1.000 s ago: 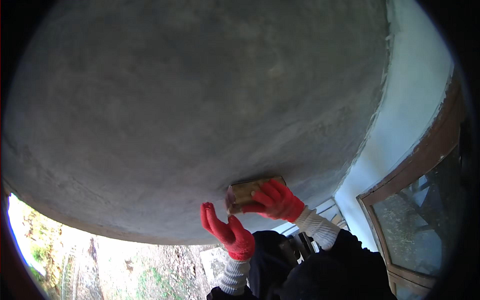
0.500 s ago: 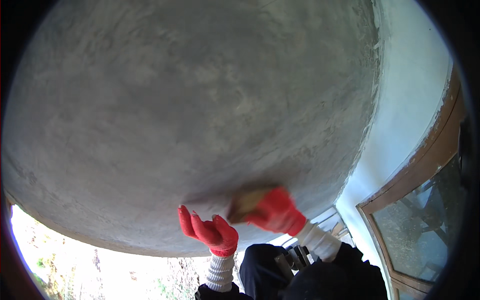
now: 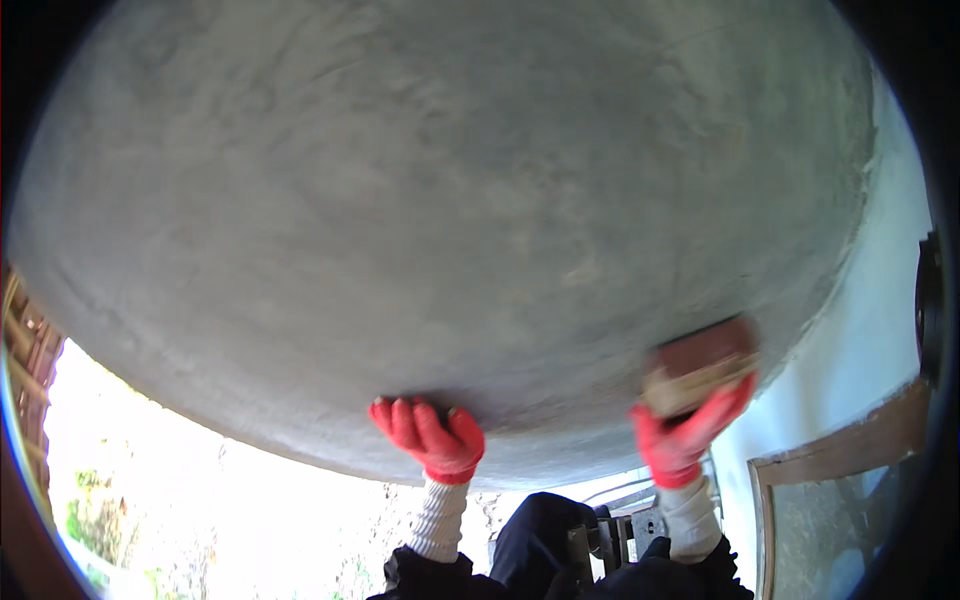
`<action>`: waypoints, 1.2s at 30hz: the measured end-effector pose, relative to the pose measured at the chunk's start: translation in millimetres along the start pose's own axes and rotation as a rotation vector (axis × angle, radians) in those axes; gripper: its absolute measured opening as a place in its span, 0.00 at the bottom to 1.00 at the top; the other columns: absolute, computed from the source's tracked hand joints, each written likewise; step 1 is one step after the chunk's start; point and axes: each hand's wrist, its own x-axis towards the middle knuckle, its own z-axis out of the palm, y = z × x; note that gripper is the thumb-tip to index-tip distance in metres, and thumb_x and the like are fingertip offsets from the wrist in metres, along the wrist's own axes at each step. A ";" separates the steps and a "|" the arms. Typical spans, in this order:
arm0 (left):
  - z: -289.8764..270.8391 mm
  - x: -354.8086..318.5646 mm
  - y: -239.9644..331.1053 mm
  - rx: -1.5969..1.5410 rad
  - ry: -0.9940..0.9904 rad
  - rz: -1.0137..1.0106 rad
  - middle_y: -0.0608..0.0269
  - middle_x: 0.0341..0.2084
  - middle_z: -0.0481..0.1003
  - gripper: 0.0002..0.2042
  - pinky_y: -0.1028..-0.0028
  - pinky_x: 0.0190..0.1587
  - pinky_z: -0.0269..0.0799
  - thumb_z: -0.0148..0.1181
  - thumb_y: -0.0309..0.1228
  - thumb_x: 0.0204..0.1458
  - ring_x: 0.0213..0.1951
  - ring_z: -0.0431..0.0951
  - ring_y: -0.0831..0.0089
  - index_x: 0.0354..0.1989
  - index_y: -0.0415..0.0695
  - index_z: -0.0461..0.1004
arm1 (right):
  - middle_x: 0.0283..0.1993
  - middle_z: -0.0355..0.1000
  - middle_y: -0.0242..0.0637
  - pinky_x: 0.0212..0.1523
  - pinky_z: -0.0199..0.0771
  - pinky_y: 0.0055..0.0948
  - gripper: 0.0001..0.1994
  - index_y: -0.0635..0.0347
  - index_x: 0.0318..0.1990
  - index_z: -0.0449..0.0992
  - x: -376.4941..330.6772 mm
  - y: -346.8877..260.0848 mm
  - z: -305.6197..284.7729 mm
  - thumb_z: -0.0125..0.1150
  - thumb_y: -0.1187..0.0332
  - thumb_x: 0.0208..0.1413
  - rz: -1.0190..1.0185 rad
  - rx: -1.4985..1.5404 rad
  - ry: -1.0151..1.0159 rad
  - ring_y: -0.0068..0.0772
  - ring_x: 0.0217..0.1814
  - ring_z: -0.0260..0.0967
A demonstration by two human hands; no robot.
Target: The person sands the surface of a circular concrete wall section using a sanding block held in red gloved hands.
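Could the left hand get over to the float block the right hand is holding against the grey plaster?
Probably yes: the left hand rests flat on the plaster, and nothing lies between it and the block in the right hand.

**Grey plaster overhead**

The broad grey, rough-trowelled cement plaster surface (image 3: 450, 200) is filling nearly my whole view. My left hand (image 3: 428, 438) in its red glove is pressing flat against its lower edge, and my right hand (image 3: 682, 430) is holding a blurred brown rectangular float block (image 3: 700, 362) against it.

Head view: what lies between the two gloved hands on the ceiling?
Only bare grey plaster between the left hand and the right hand holding the float.
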 end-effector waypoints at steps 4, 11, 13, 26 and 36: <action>7.5 -3.5 0.0 -0.074 0.054 -0.037 0.41 0.58 0.57 0.22 0.38 0.61 0.50 0.53 0.27 0.50 0.62 0.54 0.36 0.54 0.31 0.61 | 0.70 0.39 0.62 0.60 0.54 0.68 0.52 0.42 0.72 0.44 -47.0 -13.3 12.3 0.72 0.49 0.43 -0.352 -0.133 -0.245 0.76 0.70 0.39; -14.8 -18.6 -34.0 -0.106 0.021 -0.398 0.38 0.64 0.50 0.29 0.39 0.65 0.43 0.51 0.25 0.52 0.67 0.46 0.38 0.63 0.32 0.53 | 0.74 0.40 0.51 0.71 0.47 0.39 0.40 0.62 0.71 0.43 60.2 36.0 -22.7 0.58 0.55 0.59 0.521 0.029 0.177 0.47 0.74 0.43; -15.3 -23.4 -44.0 -0.088 -0.034 -0.425 0.39 0.66 0.47 0.29 0.40 0.65 0.43 0.49 0.25 0.55 0.68 0.45 0.40 0.65 0.32 0.51 | 0.73 0.42 0.51 0.71 0.47 0.36 0.39 0.64 0.71 0.43 68.4 30.5 -29.4 0.55 0.56 0.61 0.540 -0.188 0.125 0.43 0.74 0.44; -16.8 -6.6 -63.3 0.036 -0.001 -0.169 0.40 0.64 0.53 0.27 0.38 0.65 0.42 0.46 0.34 0.57 0.67 0.47 0.36 0.64 0.33 0.56 | 0.69 0.47 0.53 0.60 0.64 0.49 0.42 0.42 0.71 0.49 6.3 9.8 -3.7 0.67 0.57 0.50 0.082 -0.142 0.053 0.51 0.69 0.51; -10.7 -1.4 -69.6 0.094 0.055 -0.129 0.40 0.65 0.53 0.25 0.39 0.65 0.45 0.40 0.37 0.63 0.66 0.49 0.34 0.65 0.34 0.55 | 0.65 0.49 0.55 0.59 0.59 0.60 0.40 0.37 0.63 0.61 -57.2 -45.5 26.9 0.73 0.52 0.40 -0.393 -0.029 -0.318 0.63 0.66 0.50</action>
